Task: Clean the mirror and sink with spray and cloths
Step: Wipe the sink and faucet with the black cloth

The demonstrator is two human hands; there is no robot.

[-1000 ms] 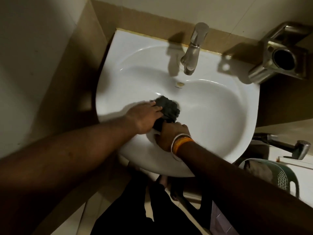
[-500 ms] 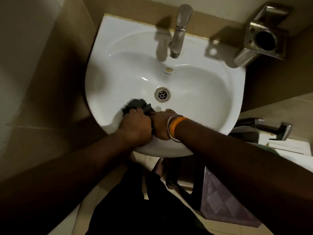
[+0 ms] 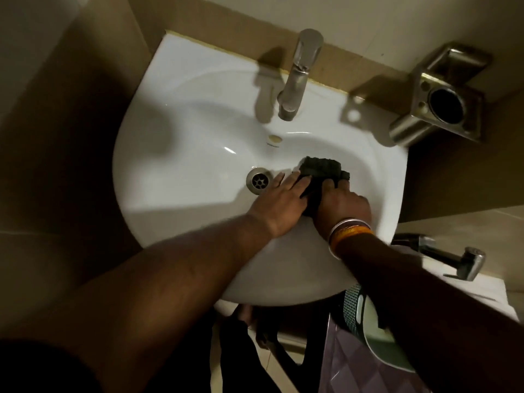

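Both hands on the cloth [image 3: 321,173], inside the sink [image 3: 175,177] bowl, right of the drain [image 3: 258,182]. Right hand [image 3: 344,207] clamps the cloth's near end, fingers curled over it. Left hand [image 3: 279,207] lies flat, fingers spread, pinning the cloth's left edge, fingertips almost at the drain. Cloth is bunched, long axis running away from the hands toward the bowl's right wall, short of the tap [image 3: 297,78]. Likely step: scrubbing the bowl. Right hand is nearer and drives; unwiped bowl lies left, past the drain.
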